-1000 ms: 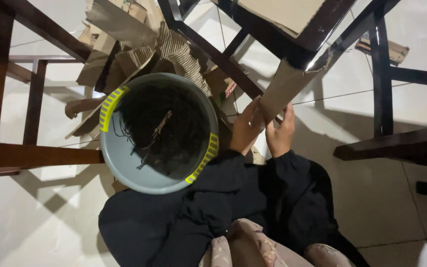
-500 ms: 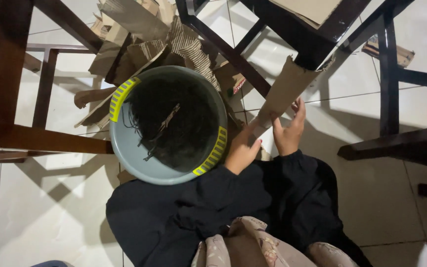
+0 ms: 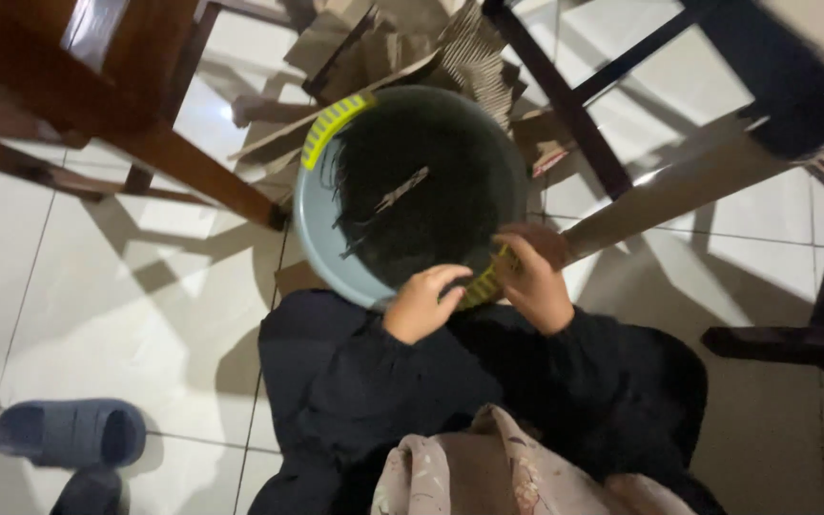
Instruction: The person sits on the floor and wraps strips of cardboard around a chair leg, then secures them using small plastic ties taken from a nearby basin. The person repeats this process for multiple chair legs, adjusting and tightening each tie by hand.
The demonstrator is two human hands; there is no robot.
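Both my hands clamp the bucket's near rim, left hand (image 3: 423,303), right hand (image 3: 536,277), bucket (image 3: 309,224); I'd lift evenly so it stays level.

Torn brown cardboard (image 3: 402,48) behind bucket (image 3: 321,248)

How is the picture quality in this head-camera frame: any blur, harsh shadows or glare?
Head view: motion blur smears both hands, left hand and right hand, at the bucket rim; hard chair shadows cross the pale floor tiles; bucket interior nearly black; slight glare on the tiles.
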